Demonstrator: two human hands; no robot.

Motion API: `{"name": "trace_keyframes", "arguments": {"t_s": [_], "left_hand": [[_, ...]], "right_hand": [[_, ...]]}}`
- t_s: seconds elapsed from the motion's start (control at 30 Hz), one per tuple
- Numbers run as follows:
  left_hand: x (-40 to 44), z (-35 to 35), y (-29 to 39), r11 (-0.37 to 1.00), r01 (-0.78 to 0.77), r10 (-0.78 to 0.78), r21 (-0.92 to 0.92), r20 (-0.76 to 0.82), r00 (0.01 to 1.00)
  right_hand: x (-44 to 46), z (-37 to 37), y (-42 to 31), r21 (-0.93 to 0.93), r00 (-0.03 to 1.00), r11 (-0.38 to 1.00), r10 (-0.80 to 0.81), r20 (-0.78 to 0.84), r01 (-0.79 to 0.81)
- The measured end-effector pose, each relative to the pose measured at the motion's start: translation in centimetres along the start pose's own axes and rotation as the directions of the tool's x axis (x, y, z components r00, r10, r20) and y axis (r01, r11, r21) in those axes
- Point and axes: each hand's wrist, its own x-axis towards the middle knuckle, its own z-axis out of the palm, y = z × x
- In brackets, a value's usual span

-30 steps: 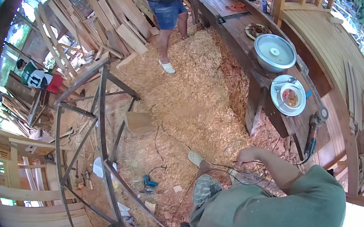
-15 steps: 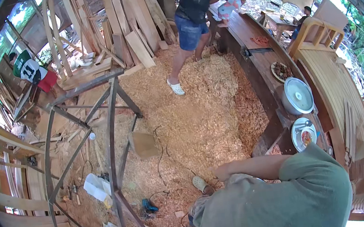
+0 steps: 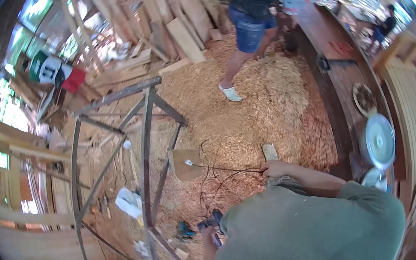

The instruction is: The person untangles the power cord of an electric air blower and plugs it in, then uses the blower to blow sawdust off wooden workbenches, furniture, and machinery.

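Observation:
My right hand [image 3: 271, 168] is closed around a thin black power cord [image 3: 239, 169], which stretches left to a pale end piece [image 3: 188, 162] over a square wooden board [image 3: 184, 171]. Lower down, my left hand [image 3: 209, 233] grips a dark handheld power tool [image 3: 210, 221]; its exact kind is unclear. Beside it on the shavings lies a blue and black tool [image 3: 185, 230]. My green shirt [image 3: 310, 227] fills the bottom of the view, and one light clog [image 3: 270, 152] shows beyond my right hand.
A dark wooden frame [image 3: 148, 148] stands at left. A long bench [image 3: 336, 87] at right carries a lidded pot [image 3: 379, 141] and dishes. One person [image 3: 250, 14] steps by the bench near a small child; another [image 3: 59, 76] is at far left. Planks [image 3: 185, 38] lean behind.
My left hand has risen into view with the power tool. My right hand now holds the cord stretched out over the board. The whole view has shifted.

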Motion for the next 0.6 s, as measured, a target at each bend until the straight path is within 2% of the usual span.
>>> {"name": "trace_keyframes", "arguments": {"t_s": [0.03, 0.1, 0.17, 0.2, 0.23, 0.27, 0.3, 0.37, 0.43, 0.47, 0.5, 0.53, 0.57, 0.6], "left_hand": [[0.0, 0.8, 1.0, 1.0, 0.02, -0.02, -0.004, -0.008, 1.0], [-0.2, 3.3, 3.1, 0.998, 0.055, -0.055, -0.021, -0.028, 0.998], [-0.5, 5.5, 5.3, 0.998, 0.058, -0.06, -0.026, -0.054, 0.997], [-0.4, 6.7, 5.9, 1.0, 0.017, -0.018, -0.022, -0.063, 0.998], [-0.1, 7.9, 6.6, 0.997, -0.073, 0.073, -0.011, -0.07, 0.995], [0.3, 8.7, 8.1, 0.975, -0.22, 0.22, 0.001, -0.071, 0.973], [0.0, 9.1, 11.3, 0.878, -0.479, 0.479, 0.007, -0.036, 0.877], [2.5, 9.3, 15.9, 0.976, -0.174, 0.183, 0.127, -0.06, 0.981], [2.6, 8.8, 24.6, 0.992, 0.086, -0.068, 0.096, -0.173, 0.983], [5.4, 9.3, 26.3, 0.939, 0.191, -0.269, -0.285, -0.266, 0.926], [7.7, 9.5, 28.2, 0.97, -0.029, -0.083, -0.243, -0.436, 0.896], [8.2, 7.8, 32.3, 0.951, -0.064, -0.025, -0.304, -0.28, 0.96], [8.0, 6.4, 37.6, 0.995, -0.071, 0.039, -0.076, -0.356, 0.934], [8.4, 5.4, 42.1, 0.993, -0.11, 0.09, -0.031, -0.385, 0.918]], "right_hand": [[-0.5, -2.6, -0.1, -0.03, 0.999, 0.999, -0.013, 0.041, 0.014], [-1.7, -7.6, 0.4, 0.174, 0.993, 0.984, 0.048, -0.103, -0.03], [0.6, -11.7, 4.2, 0.118, 0.996, 0.993, 0.01, -0.093, 0.001], [0.8, -14.1, 4.5, 0.15, 0.989, 0.989, 0.034, -0.145, -0.012], [1.1, -16.4, 4.7, 0.183, 0.977, 0.983, 0.065, -0.202, -0.028], [2.1, -18.8, 4.9, 0.175, 0.98, 0.984, 0.065, -0.187, -0.032], [3.1, -21.0, 5.1, 0.17, 0.975, 0.985, 0.07, -0.21, -0.034], [5.0, -23.9, 5.9, 0.155, 0.98, 0.986, 0.09, -0.179, -0.062], [8.7, -27.2, 5.3, 0.197, 0.975, 0.974, 0.141, -0.169, -0.107], [10.3, -29.3, 3.9, 0.135, 0.985, 0.983, 0.14, -0.101, -0.126], [11.8, -30.7, 2.8, 0.125, 0.986, 0.982, 0.15, -0.075, -0.14], [13.3, -31.9, 1.8, 0.215, 0.986, 0.967, 0.153, -0.065, -0.136], [15.1, -33.1, 0.9, 0.299, 0.986, 0.946, 0.154, -0.06, -0.129], [17.3, -34.3, 0.1, 0.369, 0.988, 0.922, 0.147, -0.045, -0.12]]}}
